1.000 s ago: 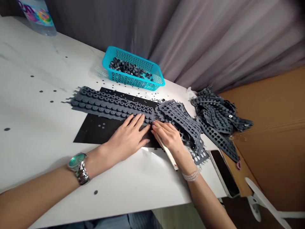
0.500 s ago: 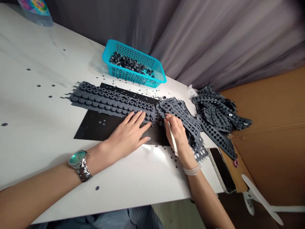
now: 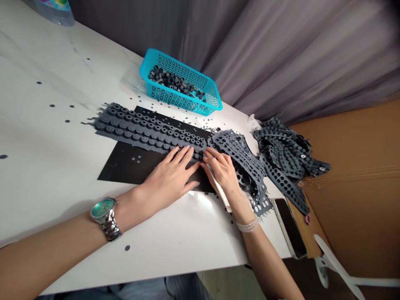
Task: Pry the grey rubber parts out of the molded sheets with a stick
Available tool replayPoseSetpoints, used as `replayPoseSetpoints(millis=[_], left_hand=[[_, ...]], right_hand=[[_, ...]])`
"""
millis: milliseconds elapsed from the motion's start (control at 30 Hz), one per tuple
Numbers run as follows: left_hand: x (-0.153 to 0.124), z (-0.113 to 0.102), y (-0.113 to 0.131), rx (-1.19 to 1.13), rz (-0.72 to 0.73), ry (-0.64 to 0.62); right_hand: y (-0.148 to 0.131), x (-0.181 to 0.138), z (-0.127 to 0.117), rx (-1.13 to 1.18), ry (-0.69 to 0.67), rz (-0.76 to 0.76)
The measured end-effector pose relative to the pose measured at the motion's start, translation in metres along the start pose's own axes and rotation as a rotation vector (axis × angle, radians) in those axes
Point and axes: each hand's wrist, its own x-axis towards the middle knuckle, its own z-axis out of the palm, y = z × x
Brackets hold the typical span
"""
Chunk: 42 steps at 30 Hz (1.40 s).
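Note:
A strip of dark grey rubber with rows of round moulded caps (image 3: 143, 129) lies across a black mat (image 3: 125, 164). My left hand (image 3: 170, 173) rests on its near edge towards the right end, fingers spread. In my right hand (image 3: 222, 173) is a slim white pen-like tool (image 3: 218, 187), its tip hidden under the fingers. Those fingertips are at the right end of the strip, close to my left fingers. Just right of them lies a sheet of the same rubber full of round holes (image 3: 239, 152).
Behind the mat stands a blue basket (image 3: 184, 102) holding many small dark caps. A heap of punched rubber sheets (image 3: 284, 146) lies at the right, with a phone (image 3: 290, 227) in front of it. Small dark discs are scattered over the white table (image 3: 40, 200). A bottle (image 3: 56, 12) stands far left.
My right hand has moved left with the white tool, from the edge of the holed sheet to the right end of the capped strip. My left hand stays on the strip.

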Motion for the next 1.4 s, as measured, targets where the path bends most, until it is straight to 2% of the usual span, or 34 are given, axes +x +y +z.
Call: replayPoseSetpoints(millis=[200,400,467,533,767,1133,1200,1400], left_hand=[[0.000,-0.003,0.002,-0.002,-0.016,-0.006],[-0.001,-0.001,0.003,0.021,-0.030,-0.001],[-0.001,0.000,0.002,0.021,-0.029,0.004],[-0.002,0.000,0.003,0.019,-0.026,0.006],[-0.002,0.001,0.004,0.009,-0.032,0.034],[-0.002,0.002,0.005,0.025,-0.040,0.054],[-0.002,0.002,0.005,0.023,-0.039,0.047],[-0.001,0.001,0.004,0.005,-0.034,0.021]], right_hand=[[-0.001,0.002,0.002,0.025,-0.069,0.004],[0.012,-0.007,0.002,0.027,0.033,0.298],[0.014,-0.009,0.000,0.026,0.068,0.352],[0.010,-0.008,-0.003,0.022,0.067,0.326],[-0.010,0.014,-0.007,0.039,-0.063,0.049],[-0.003,0.015,0.002,0.017,-0.103,-0.039],[-0.003,0.015,0.004,0.001,-0.094,-0.024],[-0.011,0.011,0.009,0.058,0.003,0.202]])
